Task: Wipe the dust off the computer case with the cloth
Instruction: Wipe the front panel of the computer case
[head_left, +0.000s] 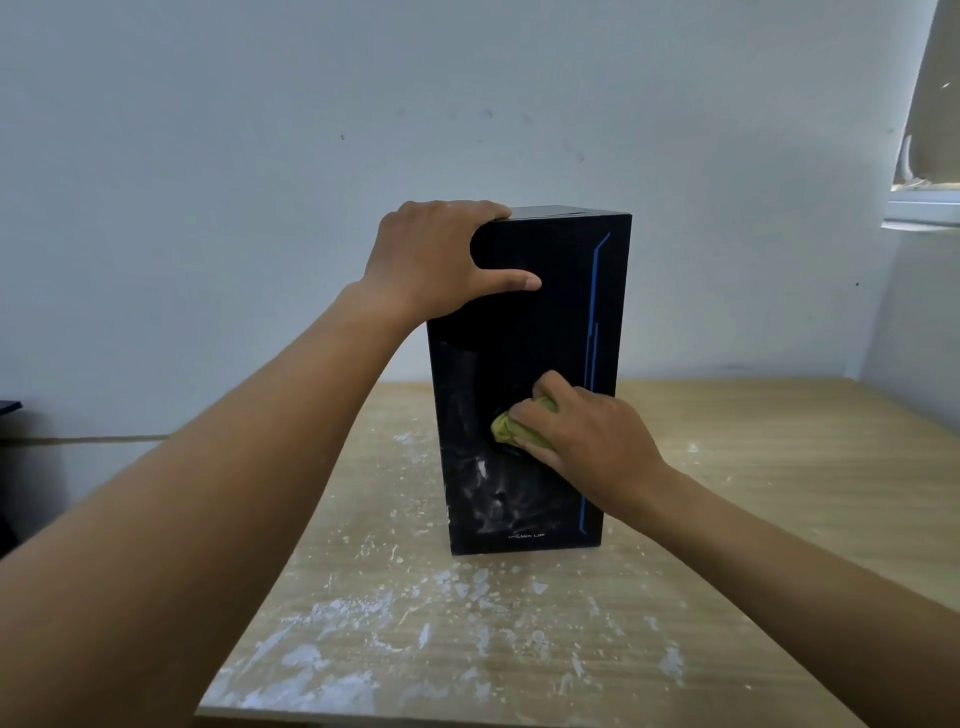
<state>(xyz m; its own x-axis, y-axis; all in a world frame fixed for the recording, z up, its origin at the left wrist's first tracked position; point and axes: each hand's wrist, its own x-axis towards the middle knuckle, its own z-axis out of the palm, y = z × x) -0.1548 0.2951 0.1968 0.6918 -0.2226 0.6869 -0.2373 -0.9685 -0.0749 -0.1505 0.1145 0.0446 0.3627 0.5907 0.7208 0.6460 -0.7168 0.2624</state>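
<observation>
The case (524, 332) stood upright on the table (753, 467), its black front turned to the person, and both hands were on it. There was one case, one cloth, one table and two bare hands.

The left hand (426, 260) gripped the case's top left corner. Its fingers (467, 210) lay close together and curled over the top edge, their tips out of sight on the top panel. The thumb (514, 283) stretched out flat across the front, pointing right, so the corner sat in the wide gap between thumb and fingers.

The right hand (587, 431) held the cloth (506, 426), a small yellow-green wad, against the front, well below the left thumb. Its fingers (540, 410) were bent and pressed together over the wad, pushing it onto the panel. Only the cloth's left end and a strip under the fingers showed. Whether the right thumb touched the cloth could not be told.

Pale dust smears (488, 483) lay on the panel just below and left of the right fingertips, running down toward a small logo (530, 535) near the bottom edge. A thin blue line (592, 312) ran down the panel right of the left thumb tip and passed behind the right hand.

The case was closed, and nothing of its inside showed through the dark front.

White flecks (363, 608) were scattered over the wooden tabletop below both hands, thickest on the near side. A plain pale wall (260, 156) stood behind the left fingers, and part of a window (930, 197) showed far to the right of them.
</observation>
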